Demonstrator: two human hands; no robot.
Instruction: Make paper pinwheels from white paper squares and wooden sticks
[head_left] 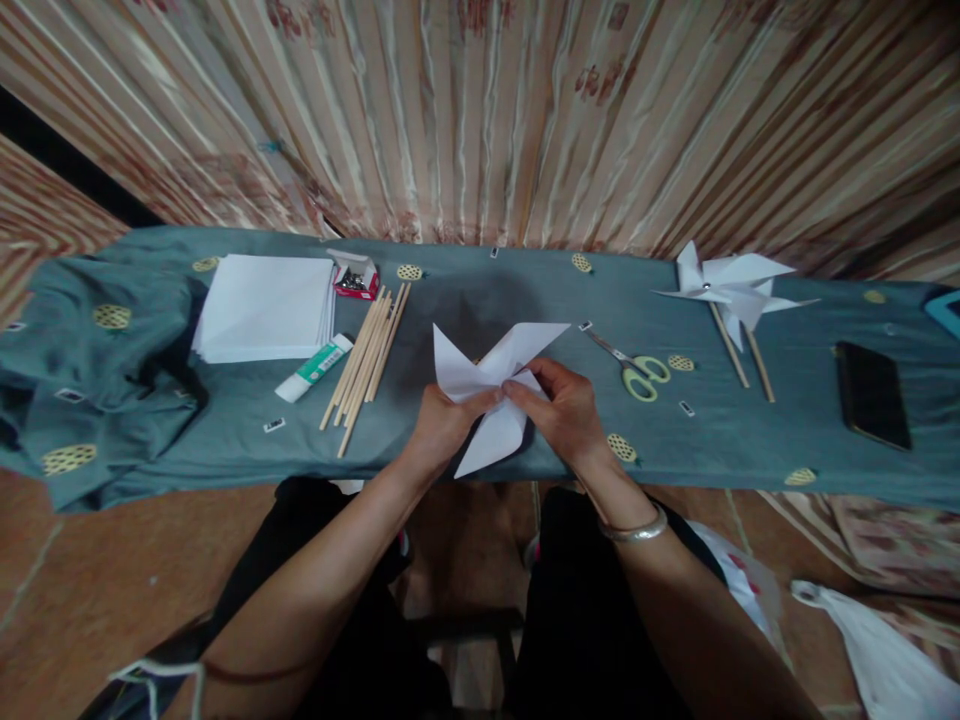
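A white paper pinwheel [499,435] is held above the cloth-covered table, its pointed blades spread outward. My left hand [448,420] grips it from the left, with the thumb pressed near the centre. From the right, my right hand [564,405] pinches it, its thumb also at the middle. Both thumbs meet there and hide the pinwheel's centre. To the left lie several thin wooden sticks [367,360]. Green-handled scissors [628,365] rest open to the right of my right hand.
A stack of white paper [266,305], a glue stick [313,368] and a red box of metal pins [356,277] lie at left. At right are white pinwheels [739,285] on sticks and a black phone [874,393]. A pleated curtain [480,130] hangs behind the table [720,450].
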